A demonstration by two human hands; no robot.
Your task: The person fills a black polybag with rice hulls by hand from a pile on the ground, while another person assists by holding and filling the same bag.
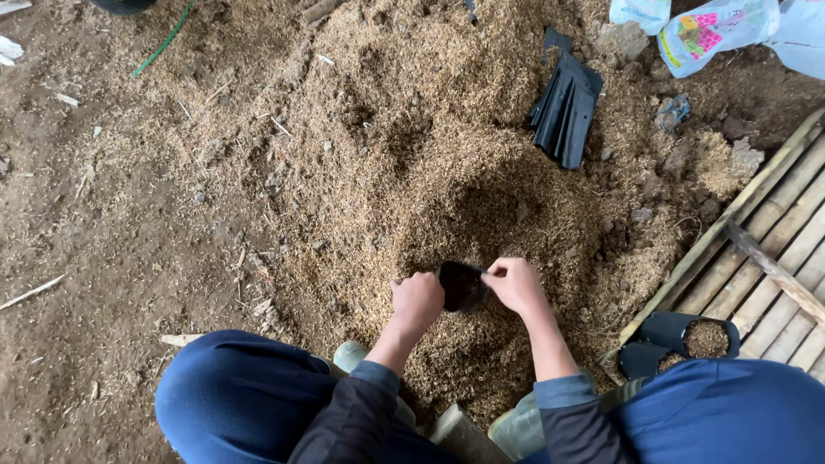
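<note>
Knees in blue trousers (232, 387) frame the view. Both hands pinch the rim of 1 small black bag (461, 284) above the husk pile (412, 146): left hand (418, 301) closed on one edge, right hand (516, 283) gripping the other. It looks thin, floppy and light, best held at the rim. Flat black bags (565, 107) lie beyond; white printed packages (713, 30) sit top right.

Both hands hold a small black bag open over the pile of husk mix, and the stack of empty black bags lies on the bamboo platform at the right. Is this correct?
Not quite. In the head view the stack of empty black bags lies on the pile of husk mix, not on the bamboo platform. The rest holds: left hand and right hand hold the small black bag open.
</note>
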